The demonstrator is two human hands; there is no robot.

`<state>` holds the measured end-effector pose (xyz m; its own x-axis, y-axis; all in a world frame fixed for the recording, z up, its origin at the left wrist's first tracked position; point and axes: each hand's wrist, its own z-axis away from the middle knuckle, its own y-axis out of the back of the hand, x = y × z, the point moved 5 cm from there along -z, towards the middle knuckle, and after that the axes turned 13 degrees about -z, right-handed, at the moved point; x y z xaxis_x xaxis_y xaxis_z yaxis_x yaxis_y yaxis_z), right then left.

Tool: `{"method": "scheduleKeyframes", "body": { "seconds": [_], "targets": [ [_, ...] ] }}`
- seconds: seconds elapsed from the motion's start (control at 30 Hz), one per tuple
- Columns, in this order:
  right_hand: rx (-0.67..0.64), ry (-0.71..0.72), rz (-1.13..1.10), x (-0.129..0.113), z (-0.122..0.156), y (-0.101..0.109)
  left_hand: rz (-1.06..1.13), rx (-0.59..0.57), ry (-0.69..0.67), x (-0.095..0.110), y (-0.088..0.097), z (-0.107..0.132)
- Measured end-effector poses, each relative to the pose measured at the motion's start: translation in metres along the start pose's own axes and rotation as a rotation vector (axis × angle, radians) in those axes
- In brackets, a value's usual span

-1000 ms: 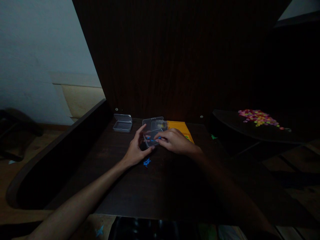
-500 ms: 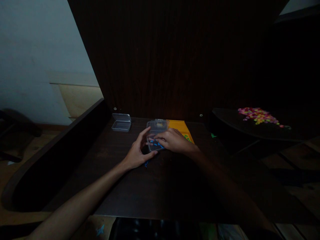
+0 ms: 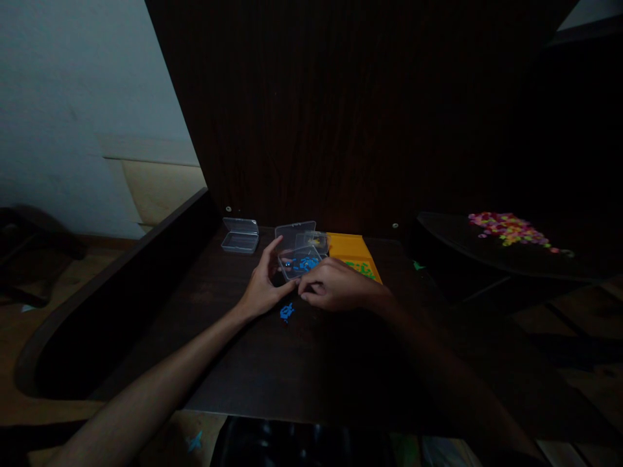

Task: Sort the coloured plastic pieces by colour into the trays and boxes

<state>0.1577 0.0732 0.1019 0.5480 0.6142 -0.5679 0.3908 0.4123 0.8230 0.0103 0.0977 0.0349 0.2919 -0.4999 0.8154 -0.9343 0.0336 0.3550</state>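
A small clear plastic box with its lid raised holds blue pieces on the dark wooden desk. My left hand steadies the box at its left side, thumb and fingers around its edge. My right hand rests just in front of the box with the fingers pinched together; what they hold is too small to make out. A little cluster of blue pieces lies on the desk between my two hands.
A second clear box sits open at the back left. An orange sheet with green bits lies behind my right hand. A heap of pink and yellow pieces covers a dark side shelf at right. A dark panel walls the back.
The box lid has swung up, showing blue pieces inside. My right hand has drawn back from the box toward me and now pinches near the desk. The left hand stays on the box.
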Motion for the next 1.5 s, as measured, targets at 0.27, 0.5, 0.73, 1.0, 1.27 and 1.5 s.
{"method": "scheduleKeyframes", "body": {
  "seconds": [0.27,0.5,0.73,1.0,1.27,1.5],
  "targets": [
    [-0.159,-0.022,0.115,0.014,-0.012,-0.042,-0.021,0.049,0.006,-0.009,0.007,-0.003],
    [-0.219,-0.104,0.101,0.016,-0.017,-0.05,-0.022,0.062,-0.001,-0.011,0.007,-0.004],
    [-0.194,-0.057,0.018,0.021,-0.015,-0.043,-0.019,0.064,-0.007,-0.009,0.007,-0.005],
    [-0.106,-0.025,-0.541,0.024,-0.007,-0.008,-0.018,0.045,0.004,-0.009,0.007,-0.004],
    [0.304,-0.054,-0.2,0.033,-0.002,0.026,0.021,-0.053,-0.002,0.005,-0.002,0.002],
    [0.189,-0.101,0.121,0.035,-0.006,0.009,0.057,-0.134,0.014,0.01,-0.013,0.009]
  ]
}}
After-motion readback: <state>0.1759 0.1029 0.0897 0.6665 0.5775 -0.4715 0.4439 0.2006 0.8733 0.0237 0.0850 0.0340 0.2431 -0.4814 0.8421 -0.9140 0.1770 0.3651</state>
